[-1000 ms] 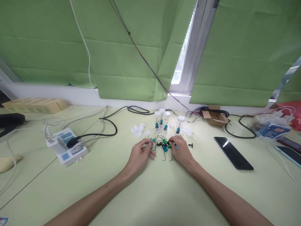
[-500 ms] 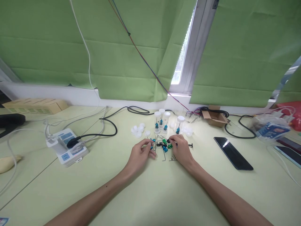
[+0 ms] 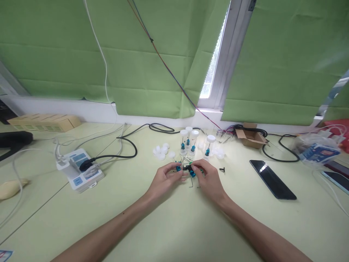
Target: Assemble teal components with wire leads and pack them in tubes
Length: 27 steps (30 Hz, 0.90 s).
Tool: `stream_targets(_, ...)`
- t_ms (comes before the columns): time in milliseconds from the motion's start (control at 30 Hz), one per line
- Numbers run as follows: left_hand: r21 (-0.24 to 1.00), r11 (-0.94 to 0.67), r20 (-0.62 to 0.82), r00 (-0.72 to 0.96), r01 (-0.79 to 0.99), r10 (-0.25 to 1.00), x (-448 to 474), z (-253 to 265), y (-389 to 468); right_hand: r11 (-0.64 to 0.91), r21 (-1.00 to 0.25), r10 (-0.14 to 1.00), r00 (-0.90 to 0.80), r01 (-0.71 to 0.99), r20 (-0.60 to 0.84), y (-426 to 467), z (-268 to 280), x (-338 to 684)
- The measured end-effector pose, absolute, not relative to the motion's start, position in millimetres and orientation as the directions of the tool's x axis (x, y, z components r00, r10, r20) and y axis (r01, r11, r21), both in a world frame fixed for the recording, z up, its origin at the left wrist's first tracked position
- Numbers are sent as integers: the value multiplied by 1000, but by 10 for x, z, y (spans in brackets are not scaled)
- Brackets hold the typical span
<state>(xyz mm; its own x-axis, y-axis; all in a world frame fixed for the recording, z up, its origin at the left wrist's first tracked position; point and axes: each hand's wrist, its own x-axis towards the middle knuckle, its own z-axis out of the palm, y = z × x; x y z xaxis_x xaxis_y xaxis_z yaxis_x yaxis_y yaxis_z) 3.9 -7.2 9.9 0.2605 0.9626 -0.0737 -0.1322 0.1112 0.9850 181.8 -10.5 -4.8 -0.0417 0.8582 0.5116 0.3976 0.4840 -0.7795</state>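
A small pile of blue, green and black capacitors [image 3: 192,172] with bent wire leads lies on the pale green table [image 3: 174,222]. My left hand [image 3: 165,179] pinches a blue capacitor [image 3: 178,168] between thumb and forefinger at the pile's left edge. My right hand [image 3: 208,179] comes in from the right, and its fingertips close on a black capacitor [image 3: 187,168] beside the blue one. Just behind the pile stand several clear vials with white caps [image 3: 188,140], each holding a blue piece.
Loose white caps [image 3: 160,153] lie left of the vials. A black screw [image 3: 222,169] and a dark phone [image 3: 272,179] lie to the right. A power strip [image 3: 80,169] with cables sits on the left. A cardboard box [image 3: 249,136] and a plastic bag [image 3: 316,147] stand at the back right.
My right hand has slid left across the pile, and its fingertips now meet my left hand's over the middle. My left hand has lifted slightly with the blue capacitor.
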Motion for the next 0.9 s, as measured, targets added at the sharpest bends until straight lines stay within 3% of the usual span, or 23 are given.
stream_targets(233,988,148,-131,301,-34,945,12,103,-99,442,-863,896,-70,243,439,-151,-49,1762)
stream_targets(433,995,97,-85,330,-22,940,6,76,-90,405,-904,914,-91,136,396,-178,-9,1735)
stream_targets(900,994,74,-37,391,-81,920,6,44,-94,492,-852,870,-132,181,475,-190,-65,1734)
